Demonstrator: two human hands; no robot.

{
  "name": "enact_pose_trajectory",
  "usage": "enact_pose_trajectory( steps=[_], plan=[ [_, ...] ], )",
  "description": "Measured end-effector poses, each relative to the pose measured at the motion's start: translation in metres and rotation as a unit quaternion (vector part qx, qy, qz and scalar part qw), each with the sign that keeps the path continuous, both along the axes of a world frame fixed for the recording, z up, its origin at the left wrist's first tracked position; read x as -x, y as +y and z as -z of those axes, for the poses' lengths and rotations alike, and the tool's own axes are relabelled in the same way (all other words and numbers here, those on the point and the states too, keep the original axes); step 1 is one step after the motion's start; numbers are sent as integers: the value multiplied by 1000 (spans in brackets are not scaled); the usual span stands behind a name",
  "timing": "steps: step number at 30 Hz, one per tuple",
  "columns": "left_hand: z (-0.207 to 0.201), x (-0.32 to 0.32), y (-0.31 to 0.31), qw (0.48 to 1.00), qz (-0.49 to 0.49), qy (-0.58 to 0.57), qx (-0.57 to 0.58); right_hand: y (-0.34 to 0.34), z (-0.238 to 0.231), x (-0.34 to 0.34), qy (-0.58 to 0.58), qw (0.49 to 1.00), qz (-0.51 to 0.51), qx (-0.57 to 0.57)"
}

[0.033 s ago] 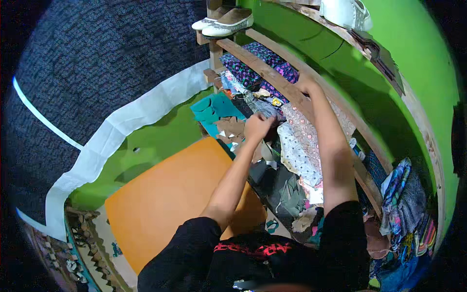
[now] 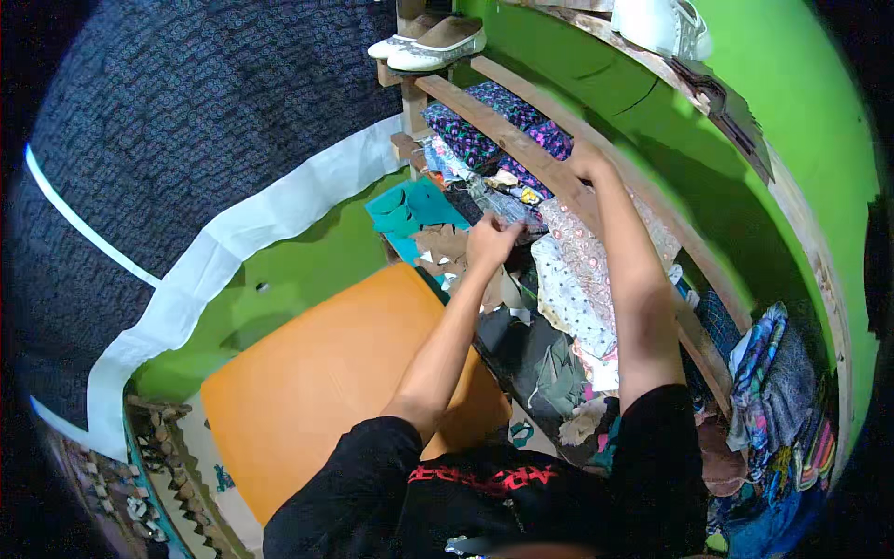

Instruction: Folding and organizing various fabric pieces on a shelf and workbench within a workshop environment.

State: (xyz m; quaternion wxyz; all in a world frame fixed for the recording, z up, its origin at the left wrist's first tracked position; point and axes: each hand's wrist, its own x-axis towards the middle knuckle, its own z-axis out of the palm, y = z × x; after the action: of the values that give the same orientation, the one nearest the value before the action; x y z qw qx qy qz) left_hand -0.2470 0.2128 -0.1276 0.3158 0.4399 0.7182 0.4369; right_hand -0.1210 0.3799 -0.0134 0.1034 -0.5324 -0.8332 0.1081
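My left hand [image 2: 494, 240] is closed in a pinch at the lower end of a crumpled grey-blue cloth [image 2: 503, 203]. Whatever its fingertips hold, if anything, is too small to make out. Higher up, my right hand [image 2: 587, 162] reaches over a wooden rail [image 2: 507, 135], and its fingers are hidden behind the wood. Purple and black floral fabric [image 2: 461, 135] lies bundled by that hand. Below it, a pink beaded cloth [image 2: 579, 244] and a white spotted cloth [image 2: 568, 289] drape from the rack.
An orange board [image 2: 326, 363] stands at my left. Teal pieces [image 2: 410, 207] and brown scraps [image 2: 442, 244] lie past my left hand. White shoes [image 2: 438, 45] sit on the upper rack. More clothes [image 2: 778, 391] hang at the right. A dark patterned curtain [image 2: 233, 121] covers the far left.
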Motion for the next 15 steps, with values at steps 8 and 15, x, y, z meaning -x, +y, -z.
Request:
enact_pose_trajectory(
  steps=[8, 15],
  plan=[
    [-6, -1, 22, 953, -3, 126, -276, -12, -22, 18, -30, 999, 13, -6],
    [-8, -8, 41, 968, 23, 208, -140, -10, -13, 6, -44, 999, -4, -19]
  ],
)
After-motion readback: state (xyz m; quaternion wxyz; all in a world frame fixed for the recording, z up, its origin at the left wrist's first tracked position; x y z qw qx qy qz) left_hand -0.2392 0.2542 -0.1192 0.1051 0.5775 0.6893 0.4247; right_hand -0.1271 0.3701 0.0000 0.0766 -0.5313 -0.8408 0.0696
